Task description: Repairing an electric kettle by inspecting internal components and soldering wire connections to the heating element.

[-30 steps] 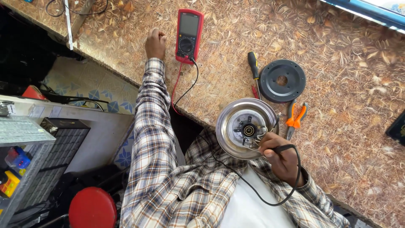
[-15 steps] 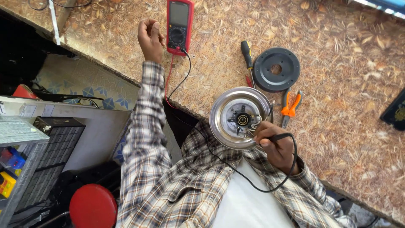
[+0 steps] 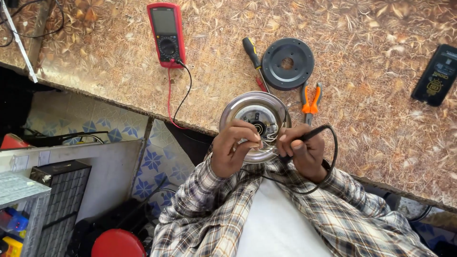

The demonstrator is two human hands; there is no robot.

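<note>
- While the round metal kettle base (image 3: pixel 254 124) is kept at the edge of the bench, it is gripped by the left hand (image 3: pixel 233 150), whose fingers are curled over its near rim and down into the open underside, so the part appears to be steadied and tilted toward the person.
- A black test probe (image 3: pixel 309 134) is pinched in the right hand (image 3: pixel 302 152), fingers closed round its shaft, the tip being pointed in at the wiring in the middle of the base; the two hands are held close together on either side of it.
- A black lead (image 3: pixel 328 162) is looped from the probe back under the right wrist.
- Just beyond the base, orange-handled pliers (image 3: pixel 310 99) and a screwdriver (image 3: pixel 252 54) are laid within easy reach, beside a black round cover plate (image 3: pixel 287 64).
- Further left, a red multimeter (image 3: pixel 166 34) is set face up, its red and black leads trailing off the bench edge.
- A dark phone (image 3: pixel 435 76) is left lying at the far right of the patterned worktop (image 3: pixel 381 123).
</note>
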